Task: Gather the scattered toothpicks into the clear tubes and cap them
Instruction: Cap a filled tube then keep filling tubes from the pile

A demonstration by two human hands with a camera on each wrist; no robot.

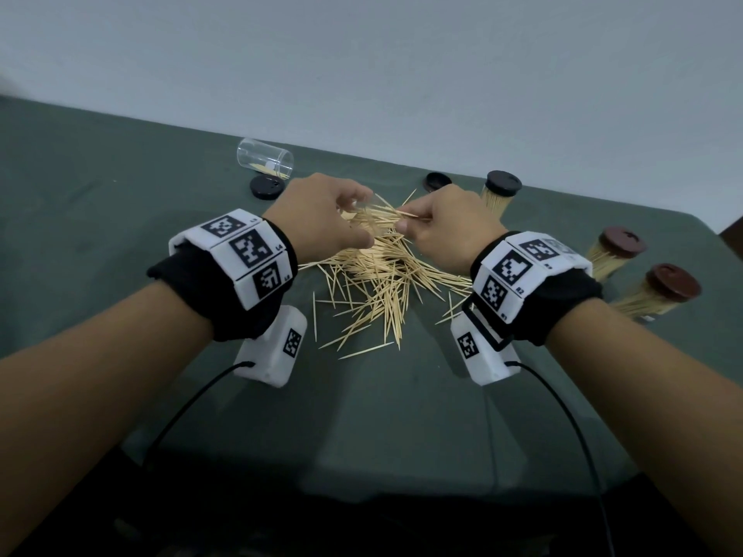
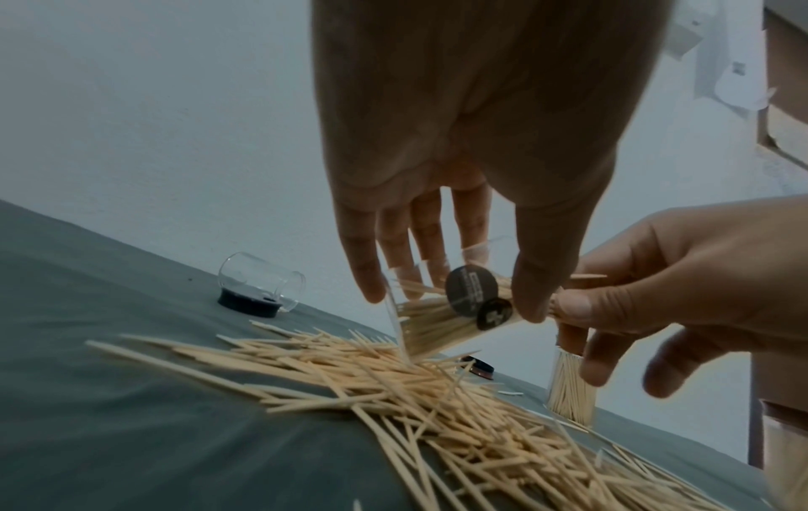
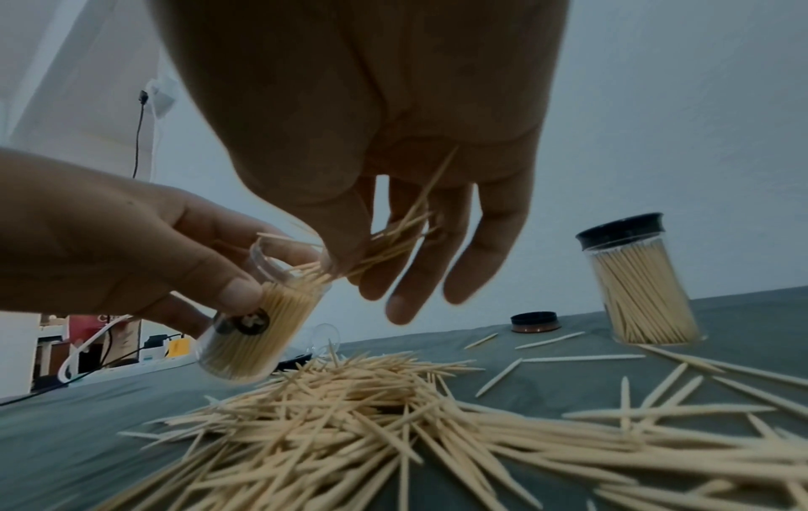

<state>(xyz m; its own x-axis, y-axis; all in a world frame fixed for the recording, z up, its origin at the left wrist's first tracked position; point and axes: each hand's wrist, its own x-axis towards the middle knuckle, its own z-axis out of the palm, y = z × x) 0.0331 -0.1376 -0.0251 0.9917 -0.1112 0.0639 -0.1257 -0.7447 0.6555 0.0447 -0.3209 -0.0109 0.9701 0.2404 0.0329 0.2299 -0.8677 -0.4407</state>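
A heap of loose toothpicks (image 1: pixel 378 279) lies on the green cloth between my wrists. Above it my left hand (image 1: pixel 321 219) grips a clear tube (image 3: pixel 258 321) that is mostly full of toothpicks, tilted with its mouth toward my right hand. The same tube (image 2: pixel 441 311) shows dark round stickers on its side. My right hand (image 1: pixel 438 227) pinches a small bunch of toothpicks (image 3: pixel 393 235) at the tube's mouth. An almost empty clear tube (image 1: pixel 265 158) lies on its side at the back left, with a black cap (image 1: pixel 268 186) beside it. Another black cap (image 1: pixel 438 181) lies behind my right hand.
Three capped tubes full of toothpicks stand or lean at the right: one (image 1: pixel 500 192) behind my right hand, two more (image 1: pixel 615 251) (image 1: pixel 659 293) near the table's right edge. A pale wall rises behind the table (image 1: pixel 100 195).
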